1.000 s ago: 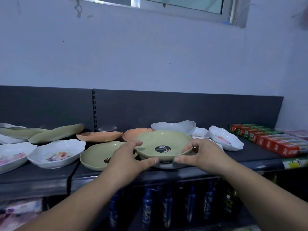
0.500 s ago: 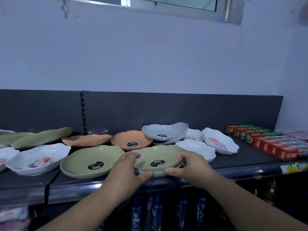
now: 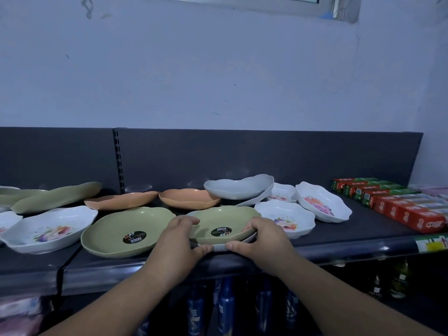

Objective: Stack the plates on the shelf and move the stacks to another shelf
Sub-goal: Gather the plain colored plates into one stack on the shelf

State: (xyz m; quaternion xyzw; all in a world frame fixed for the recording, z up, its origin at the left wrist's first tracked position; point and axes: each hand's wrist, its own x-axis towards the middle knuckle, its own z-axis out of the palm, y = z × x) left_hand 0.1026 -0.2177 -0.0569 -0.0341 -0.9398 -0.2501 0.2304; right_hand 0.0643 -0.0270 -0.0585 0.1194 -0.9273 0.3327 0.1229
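Note:
A green plate [image 3: 225, 221] with a black sticker lies nested on a grey plate [image 3: 219, 247] at the front of the dark shelf [image 3: 351, 236]. My left hand [image 3: 179, 241] grips the left rim of this small stack, and my right hand [image 3: 263, 236] grips its right rim. Another green plate [image 3: 126, 235] lies just to the left. Two orange plates [image 3: 121, 200] [image 3: 188, 197] sit behind. A grey plate [image 3: 238, 186] leans on another at the back. White flowered plates [image 3: 286, 220] [image 3: 322, 204] [image 3: 52, 229] lie on both sides.
Red and green boxes [image 3: 397, 202] line the shelf's right end. Long green dishes [image 3: 55, 196] rest at the far left. Blue bottles [image 3: 225, 306] stand on the lower shelf under my arms. A dark back panel [image 3: 242, 154] rises behind the plates.
The green plate came down from the air onto the grey plate at the shelf's front. Both hands stayed on it, and their thumbs now reach the grey plate's rim.

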